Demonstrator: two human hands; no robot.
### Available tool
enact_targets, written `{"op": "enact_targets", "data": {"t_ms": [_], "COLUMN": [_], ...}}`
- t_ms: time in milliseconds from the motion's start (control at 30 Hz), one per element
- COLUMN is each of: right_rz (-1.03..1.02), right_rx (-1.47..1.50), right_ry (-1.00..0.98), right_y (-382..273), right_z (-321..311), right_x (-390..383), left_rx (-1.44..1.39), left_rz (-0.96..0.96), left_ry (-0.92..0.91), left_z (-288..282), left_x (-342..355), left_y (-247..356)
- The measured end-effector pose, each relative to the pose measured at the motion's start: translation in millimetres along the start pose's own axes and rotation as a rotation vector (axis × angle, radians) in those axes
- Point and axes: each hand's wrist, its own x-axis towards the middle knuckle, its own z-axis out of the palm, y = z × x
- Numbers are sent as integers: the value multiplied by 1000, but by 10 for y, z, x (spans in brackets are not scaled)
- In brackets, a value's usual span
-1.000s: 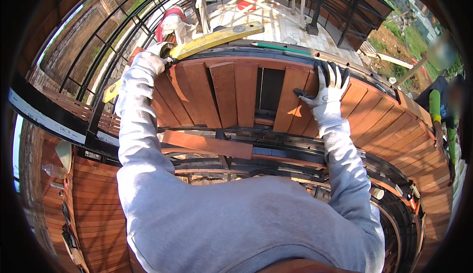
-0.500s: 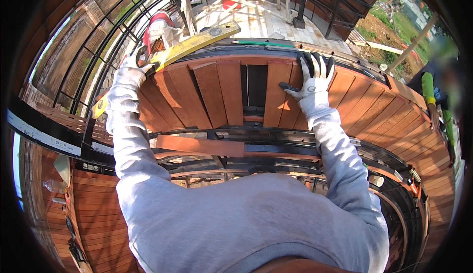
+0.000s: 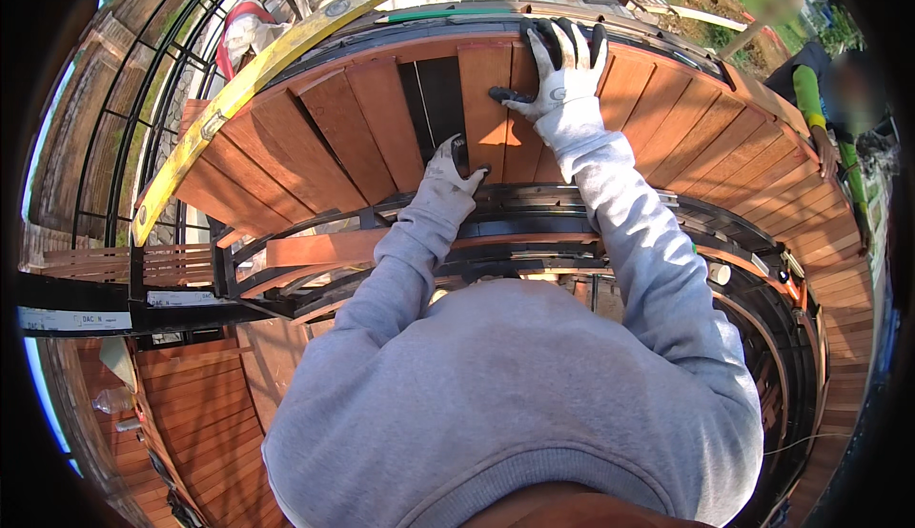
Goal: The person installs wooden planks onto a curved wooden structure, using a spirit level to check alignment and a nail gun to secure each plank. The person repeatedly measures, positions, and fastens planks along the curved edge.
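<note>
Both arms, in grey sweatshirt sleeves, reach forward from the lower edge over a curved black metal frame (image 3: 610, 206). The left hand (image 3: 452, 168), in a grey work glove, rests at the near end of a reddish-brown wooden deck board (image 3: 484, 109), its fingers curled over the board's lower edge beside a dark open gap (image 3: 431, 90) just to its left; how firmly it grips cannot be told. The right hand (image 3: 562, 69), in a white glove with black fingertips, lies flat and spread wide on the far end of the same board and its neighbour, fingers pointing away, holding nothing. Left of the left hand, more reddish boards fan out, and a long yellow spirit level (image 3: 238, 99) lies slantwise across them. Beyond the right hand's fingertips runs the dark curved rim with a green strip (image 3: 448, 15). Below the hands, further wooden decking (image 3: 200, 423) shows lower down, outdoors in sunlight, with black railings to the far left.
</note>
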Motion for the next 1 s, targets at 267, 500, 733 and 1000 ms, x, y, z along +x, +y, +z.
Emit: {"op": "enact_targets", "data": {"t_ms": [267, 500, 733, 1000], "right_rz": [40, -25, -26, -151], "right_rx": [20, 186, 254, 608], "right_ry": [-144, 45, -75, 13], "right_y": [70, 78, 220, 907], "right_z": [17, 170, 149, -464], "right_x": [-63, -97, -123, -1250], "left_rx": [-32, -70, -72, -74], "left_rz": [-68, -144, -161, -149], "left_ry": [-338, -265, -247, -253], "left_z": [131, 100, 230, 231], "left_x": [205, 127, 148, 142], "left_y": [-80, -40, 42, -79]}}
